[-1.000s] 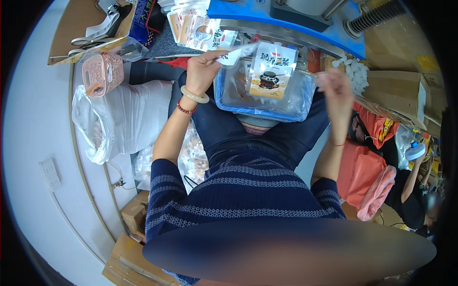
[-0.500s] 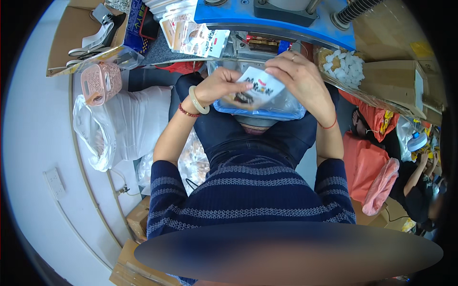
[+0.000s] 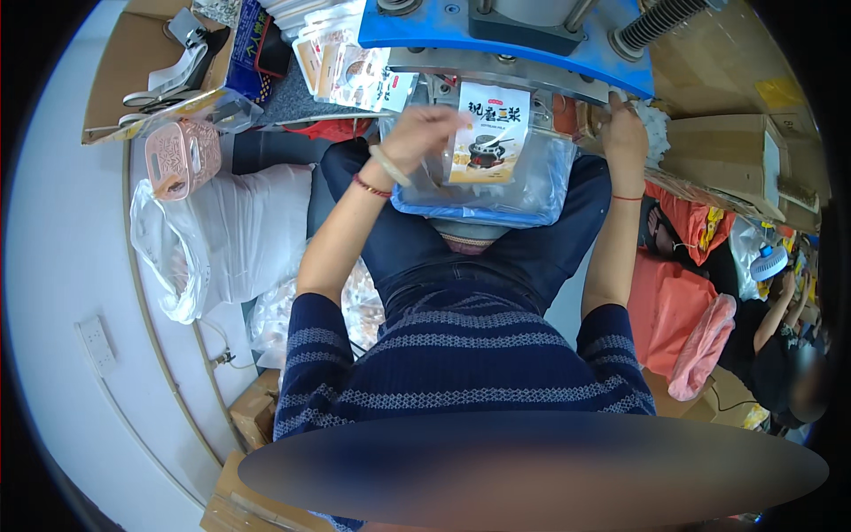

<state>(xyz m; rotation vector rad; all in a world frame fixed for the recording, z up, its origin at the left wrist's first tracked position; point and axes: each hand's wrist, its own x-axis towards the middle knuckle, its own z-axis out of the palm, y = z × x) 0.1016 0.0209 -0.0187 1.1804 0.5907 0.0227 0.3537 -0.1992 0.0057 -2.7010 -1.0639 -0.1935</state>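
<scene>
A flat white printed pouch (image 3: pixel 490 133), with a picture of a dark pot on it, hangs with its top edge at the metal bar under a blue press (image 3: pixel 505 40). My left hand (image 3: pixel 427 137) is just left of the pouch, smeared by motion, and I cannot tell if its fingers touch it. Further right, my right hand (image 3: pixel 625 135) reaches up to the right end of the press; its fingertips are partly hidden there. Below the pouch, a clear-lined tub with a blue rim (image 3: pixel 479 215) rests between my thighs.
Printed pouches (image 3: pixel 359 75) lie stacked on the bench at the left. Beyond them, a cardboard box (image 3: pixel 133 75) holds scissors (image 3: pixel 142 99). A pink basket (image 3: pixel 183 160) stands above a white sack (image 3: pixel 248 222). White pieces (image 3: pixel 654 133) lie at the right, near a co-worker (image 3: pixel 771 355).
The pouch has gone from between both hands to the bar under the press. My right hand has let go and moved right; my left hand has come slightly away from the pouch.
</scene>
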